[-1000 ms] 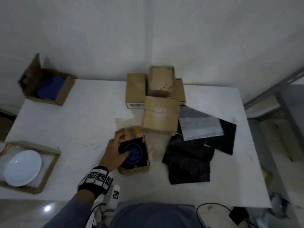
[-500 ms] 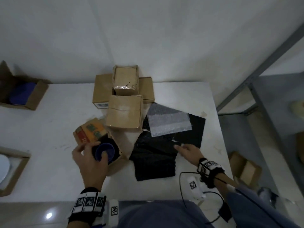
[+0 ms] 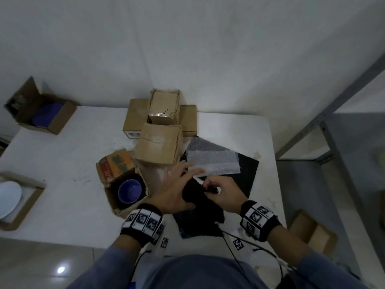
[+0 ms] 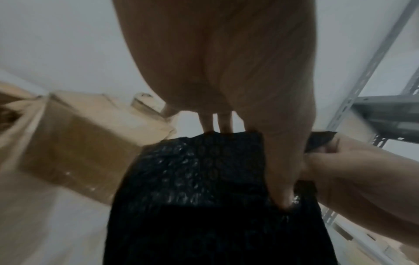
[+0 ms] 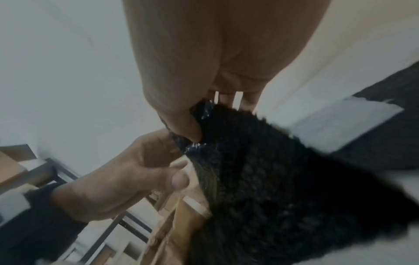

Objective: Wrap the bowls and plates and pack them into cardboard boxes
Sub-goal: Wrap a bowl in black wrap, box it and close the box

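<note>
A blue bowl (image 3: 130, 190) sits in an open cardboard box (image 3: 116, 170) with a printed flap, on the white table (image 3: 62, 163). To its right lies a black bubble-wrap sheet (image 3: 198, 217) over other black sheets, with a clear bubble-wrap sheet (image 3: 212, 161) behind it. My left hand (image 3: 179, 184) lies spread, palm down, on the black sheet, and its thumb (image 4: 281, 179) presses the wrap (image 4: 192, 179). My right hand (image 3: 210, 187) pinches the sheet's raised edge (image 5: 272, 170) between thumb (image 5: 181, 122) and fingers, close to my left hand.
Several closed cardboard boxes (image 3: 158, 147) are stacked at the back centre. An open box (image 3: 41, 113) with something blue stands back left, and a white plate (image 3: 8, 197) lies in a box at the left edge. A grey shelf frame (image 3: 333, 105) and a floor box (image 3: 312, 232) are on the right.
My left hand left the bowl's box and moved right onto the black sheet. My right hand came into view, reached the sheet and took hold of its edge.
</note>
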`<action>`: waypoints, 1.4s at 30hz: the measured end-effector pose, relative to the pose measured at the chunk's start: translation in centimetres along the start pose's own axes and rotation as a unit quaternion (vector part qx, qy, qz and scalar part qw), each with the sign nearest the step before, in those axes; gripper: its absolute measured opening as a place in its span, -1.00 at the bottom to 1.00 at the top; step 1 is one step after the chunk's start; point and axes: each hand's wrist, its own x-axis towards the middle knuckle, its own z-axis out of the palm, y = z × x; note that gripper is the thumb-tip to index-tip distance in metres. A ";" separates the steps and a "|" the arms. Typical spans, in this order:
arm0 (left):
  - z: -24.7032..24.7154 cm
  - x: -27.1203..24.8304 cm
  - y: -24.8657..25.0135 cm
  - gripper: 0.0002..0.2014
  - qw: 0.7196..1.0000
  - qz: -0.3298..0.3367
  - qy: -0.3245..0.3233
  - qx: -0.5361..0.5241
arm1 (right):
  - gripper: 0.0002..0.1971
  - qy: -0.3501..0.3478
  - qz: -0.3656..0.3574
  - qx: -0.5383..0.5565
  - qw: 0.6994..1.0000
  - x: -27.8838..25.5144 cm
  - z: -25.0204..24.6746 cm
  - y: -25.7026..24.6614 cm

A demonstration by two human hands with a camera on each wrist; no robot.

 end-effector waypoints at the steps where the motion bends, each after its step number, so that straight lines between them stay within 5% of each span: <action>1: -0.7 0.9 0.2 -0.31 1.000 0.005 -0.016 0.003 | -0.80 0.011 -0.013 -0.002 1.000 0.1 -0.6 -0.6; 4: -3.3 2.5 1.1 -0.79 0.992 0.003 -0.031 -0.118 | -0.76 0.076 -0.023 0.027 0.996 0.3 -2.1 -2.3; 7: -5.7 2.7 2.0 -0.95 0.975 -0.030 0.037 -0.215 | -0.47 0.067 0.019 0.076 0.995 0.9 -3.3 -3.1; 11: -7.9 1.2 -0.3 -0.94 0.936 -0.098 0.212 -0.265 | -0.67 0.012 0.078 -0.030 0.996 2.3 -3.7 -2.3; 16: -9.5 -5.2 -5.9 -0.85 0.890 -0.225 0.356 -0.173 | -0.86 -0.009 0.093 -0.047 0.994 4.6 -3.3 -1.1; 31: -0.6 -20.1 -11.9 -0.80 0.771 -0.441 0.407 -0.212 | -0.77 -0.038 -0.013 -0.207 0.978 11.3 8.2 -4.3; 34: -0.5 -19.6 -13.2 -0.83 0.707 -0.462 0.428 -0.321 | -0.81 -0.074 0.054 -0.161 0.983 13.3 10.3 -5.5; 37: -0.3 -18.0 -14.8 -0.69 0.661 -0.439 0.360 -0.491 | -0.79 -0.129 0.148 -0.061 0.979 14.3 13.0 -7.0; 39: 0.1 -16.6 -14.7 -0.65 0.685 -0.413 0.313 -0.512 | -0.81 -0.140 0.163 -0.027 0.976 13.8 14.1 -7.1; 42: 0.1 -16.1 -15.9 -0.32 0.749 -0.408 0.274 -0.445 | -0.84 -0.129 0.159 -0.045 0.978 13.6 15.6 -6.4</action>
